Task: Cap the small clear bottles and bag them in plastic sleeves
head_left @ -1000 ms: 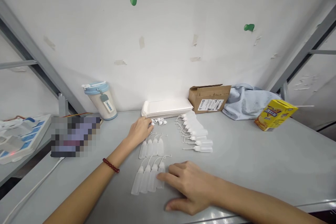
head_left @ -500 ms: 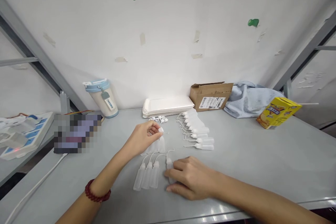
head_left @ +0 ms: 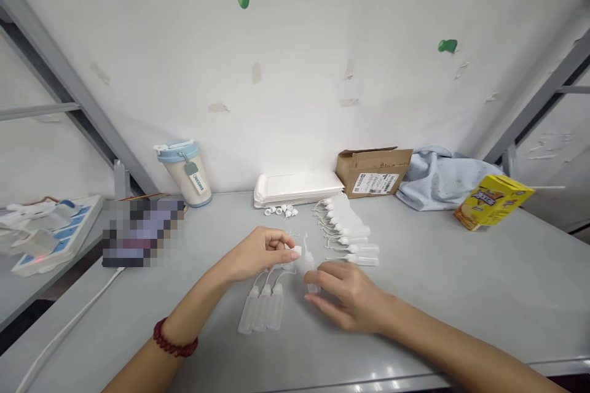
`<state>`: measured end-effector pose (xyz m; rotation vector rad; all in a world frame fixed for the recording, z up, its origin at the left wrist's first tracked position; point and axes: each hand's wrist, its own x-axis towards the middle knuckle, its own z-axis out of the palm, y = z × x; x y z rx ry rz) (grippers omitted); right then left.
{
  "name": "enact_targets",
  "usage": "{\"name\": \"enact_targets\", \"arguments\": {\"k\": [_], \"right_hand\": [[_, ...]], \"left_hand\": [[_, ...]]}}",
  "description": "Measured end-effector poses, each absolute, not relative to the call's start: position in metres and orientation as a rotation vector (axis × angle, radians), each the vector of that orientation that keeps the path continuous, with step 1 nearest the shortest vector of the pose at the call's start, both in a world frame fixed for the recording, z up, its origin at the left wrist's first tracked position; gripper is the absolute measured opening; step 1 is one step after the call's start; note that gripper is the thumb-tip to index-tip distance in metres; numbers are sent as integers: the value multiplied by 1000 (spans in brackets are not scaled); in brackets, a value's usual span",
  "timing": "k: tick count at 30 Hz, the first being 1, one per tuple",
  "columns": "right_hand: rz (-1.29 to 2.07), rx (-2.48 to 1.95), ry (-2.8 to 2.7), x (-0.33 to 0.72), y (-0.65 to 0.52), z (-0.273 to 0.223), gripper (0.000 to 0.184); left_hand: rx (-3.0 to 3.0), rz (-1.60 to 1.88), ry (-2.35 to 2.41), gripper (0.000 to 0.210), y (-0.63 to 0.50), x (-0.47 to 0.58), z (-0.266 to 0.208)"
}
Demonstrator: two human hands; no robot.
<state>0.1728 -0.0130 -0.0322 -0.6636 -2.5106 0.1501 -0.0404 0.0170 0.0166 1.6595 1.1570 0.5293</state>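
My left hand [head_left: 260, 253] is closed, with a small white cap [head_left: 297, 250] pinched between thumb and fingertips. Just to its right, my right hand [head_left: 349, 296] has its fingers around a translucent dropper bottle [head_left: 310, 263], whose thin curved tip points up and away from me. Three similar dropper bottles [head_left: 261, 308] lie side by side in front of my left hand, tips bent to the right. Other bottles behind the left hand are mostly hidden by it. A row of dropper bottles [head_left: 354, 231] lies at the right, tips leftward. Several loose caps [head_left: 282, 211] lie farther back.
A stack of white trays [head_left: 299, 186] and a cardboard box [head_left: 375, 173] stand against the wall, beside a pale blue cloth [head_left: 437, 179]. A yellow carton [head_left: 492, 201] is at the right. On the left are a tumbler [head_left: 187, 177], a blurred phone [head_left: 142, 233] and a power strip [head_left: 59, 236].
My right hand has moved forward and slightly right, carrying the dropper bottle away from the three front ones. My left hand has come nearer with the cap. The view has shifted slightly.
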Motion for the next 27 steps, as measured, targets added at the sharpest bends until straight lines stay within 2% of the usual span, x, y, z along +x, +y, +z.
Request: {"name": "enact_targets", "arguments": {"k": [10, 13, 18, 22, 27], "right_hand": [[478, -622, -2457, 176, -13, -28, 24], [711, -647, -2372, 177, -12, -23, 23], [1142, -799, -2143, 179, -10, -14, 11], [1527, -743, -1808, 181, -4, -16, 3], [1727, -662, -1577, 182, 1, -19, 4]], "left_hand": [[1699, 429, 978, 24, 13, -43, 22], [1689, 448, 979, 21, 11, -41, 21], [1622, 515, 963, 19, 9, -34, 19], [1592, 574, 947, 21, 6, -31, 18], [1572, 560, 903, 24, 4, -30, 17]]}}
